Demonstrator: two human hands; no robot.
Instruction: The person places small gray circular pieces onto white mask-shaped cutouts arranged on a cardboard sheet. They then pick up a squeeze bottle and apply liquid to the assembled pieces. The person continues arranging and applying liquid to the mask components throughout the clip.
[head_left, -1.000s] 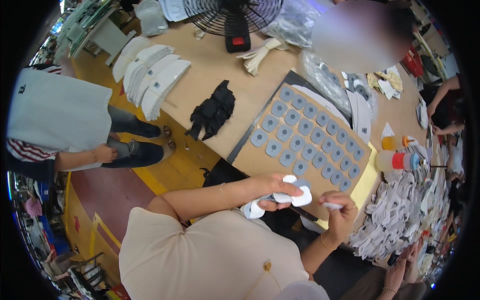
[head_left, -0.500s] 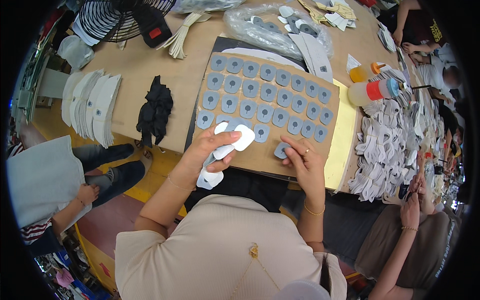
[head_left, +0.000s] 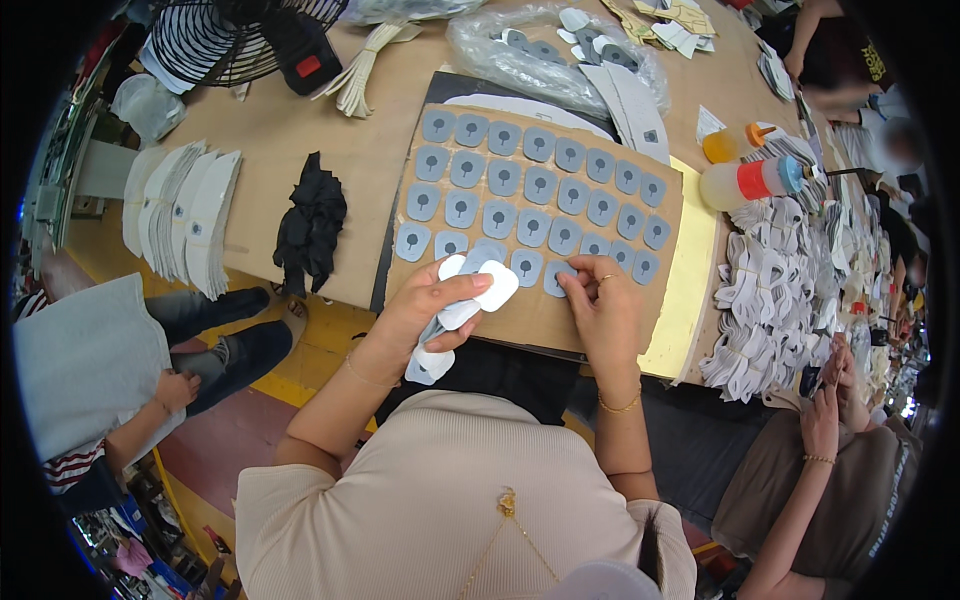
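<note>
My left hand [head_left: 418, 308] grips a loose bunch of rounded patches [head_left: 496, 288], with white backs and grey faces showing. The bunch hangs over the near edge of a brown cardboard sheet [head_left: 535, 325]. On that sheet lie rows of grey patches [head_left: 540, 186], each with a dark tree-like mark. The thumb and fingers of my right hand [head_left: 608, 312] pinch the right edge of one grey patch [head_left: 553, 279], which sits in the nearest row. Part of that row is hidden behind my hands.
Two squeeze bottles [head_left: 735, 184] stand right of the sheet, near bundled white pieces [head_left: 755, 300]. A plastic bag of patches [head_left: 555, 50] lies beyond. Leftward are a black cloth bundle [head_left: 311, 225], white stacks [head_left: 180, 220] and a fan [head_left: 240, 40]. Other people sit at both sides.
My right hand has moved forward and left, bringing its grey patch from above the sheet's near part into the nearest row. My left hand has shifted slightly right with its bunch.
</note>
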